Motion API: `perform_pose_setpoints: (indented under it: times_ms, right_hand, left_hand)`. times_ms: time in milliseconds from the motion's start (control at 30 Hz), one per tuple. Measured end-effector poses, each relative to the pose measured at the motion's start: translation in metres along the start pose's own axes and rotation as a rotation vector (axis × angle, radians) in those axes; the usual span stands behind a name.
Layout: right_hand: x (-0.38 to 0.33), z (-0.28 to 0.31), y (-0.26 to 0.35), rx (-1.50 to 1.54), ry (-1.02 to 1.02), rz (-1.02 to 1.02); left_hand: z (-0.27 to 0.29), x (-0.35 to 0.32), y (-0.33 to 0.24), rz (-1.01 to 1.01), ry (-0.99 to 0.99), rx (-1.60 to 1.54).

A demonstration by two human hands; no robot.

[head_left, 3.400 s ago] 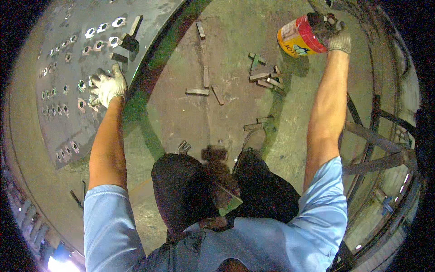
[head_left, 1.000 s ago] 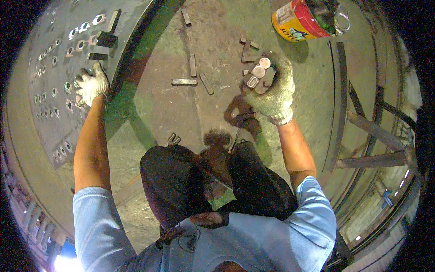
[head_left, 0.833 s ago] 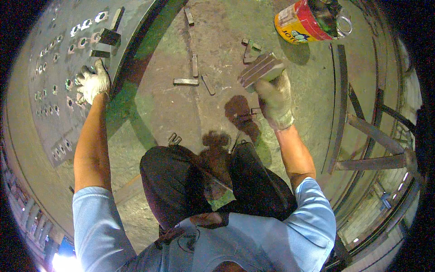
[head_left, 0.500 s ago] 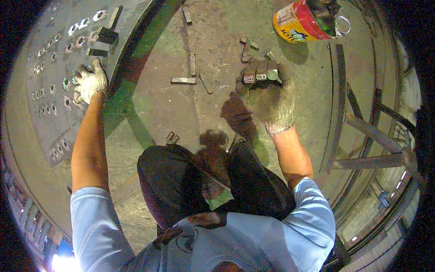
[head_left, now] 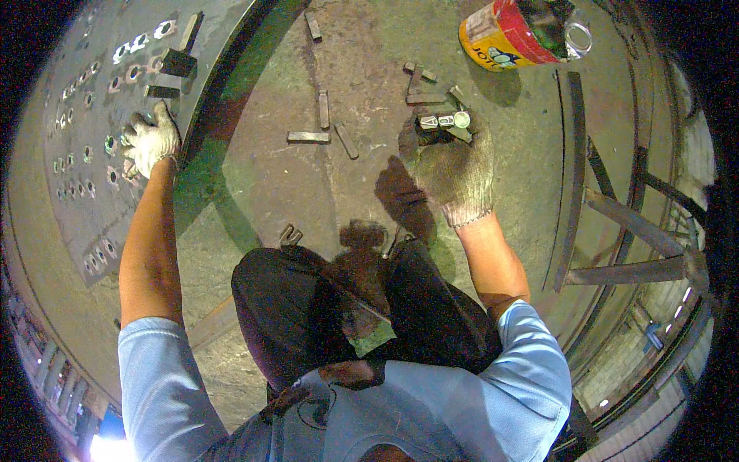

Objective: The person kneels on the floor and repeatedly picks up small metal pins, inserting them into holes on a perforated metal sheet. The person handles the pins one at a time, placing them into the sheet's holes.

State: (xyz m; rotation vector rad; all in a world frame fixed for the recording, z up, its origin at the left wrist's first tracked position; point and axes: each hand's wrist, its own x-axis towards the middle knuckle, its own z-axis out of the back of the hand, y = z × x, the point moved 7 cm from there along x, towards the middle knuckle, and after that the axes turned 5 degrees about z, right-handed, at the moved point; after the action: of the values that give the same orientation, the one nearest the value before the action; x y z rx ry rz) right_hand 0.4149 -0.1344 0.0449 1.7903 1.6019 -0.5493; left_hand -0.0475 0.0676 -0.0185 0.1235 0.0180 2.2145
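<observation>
My left hand [head_left: 154, 142], in a pale knitted glove, lies with fingers spread on a dark steel plate [head_left: 73, 212] with rows of cut holes. Just beyond its fingertips, short dark steel bars [head_left: 162, 91] lie on the plate. My right hand [head_left: 454, 171], in a dirtier glove, is closed round a few steel letter punches [head_left: 439, 122] held side by side above the floor, their marked ends showing. The curled fingers are partly hidden. Beyond that hand, loose steel punches [head_left: 425, 99] lie in a small heap.
More small steel bars [head_left: 309, 138] are scattered on the floor [head_left: 262, 154] between my hands. A yellow and red bucket [head_left: 512, 38] stands at the far right. A steel angle frame [head_left: 631, 273] lies to the right. A U-shaped metal piece [head_left: 290, 235] sits by my left knee.
My right hand has tilted the punches, so their marked ends face up more and less of their sides shows. A floor bar beyond is more exposed. My left hand stays on the plate.
</observation>
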Motion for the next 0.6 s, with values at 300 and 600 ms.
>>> perform_pose_setpoints:
  times_ms: [300,600]
  right_hand:
    - [0.017,0.012,0.006,0.011,0.112,-0.001]
    - [0.046,-0.032,-0.008,-0.345,0.382,-0.031]
  left_hand:
    - [-0.004,0.002,0.004,0.005,0.021,0.024]
    - [0.016,-0.017,-0.006,-0.042,0.024,0.015]
